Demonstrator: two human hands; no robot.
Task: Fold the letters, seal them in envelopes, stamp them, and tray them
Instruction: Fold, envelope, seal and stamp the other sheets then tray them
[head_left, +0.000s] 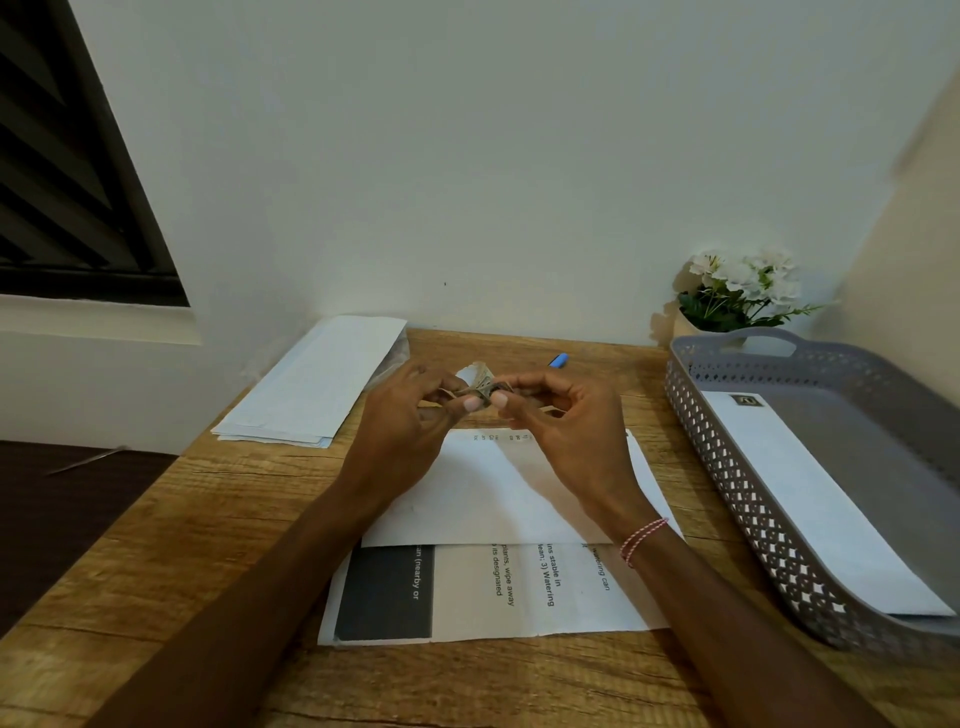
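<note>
The stamping step seems to be in hand. The left hand and the right hand are meeting above the desk, and each one is pinching with thumb and forefinger a small crumpled bunch of stamps, which is sitting right between the two thumb tips. The other fingers are curling loosely behind. I think the person is trying to separate one stamp from the bunch. Just below the fingers, a white envelope is lying on a printed letter sheet. I cannot tell if its flap is already sealed. To the left of the fingers a stack of envelopes is waiting, and a blue pen is lying just beyond them. Far to the right of the fingers, the grey tray is already holding one stamped envelope. The next move is probably calling for a careful tear, then placing the single stamp on a corner of the envelope below.
</note>
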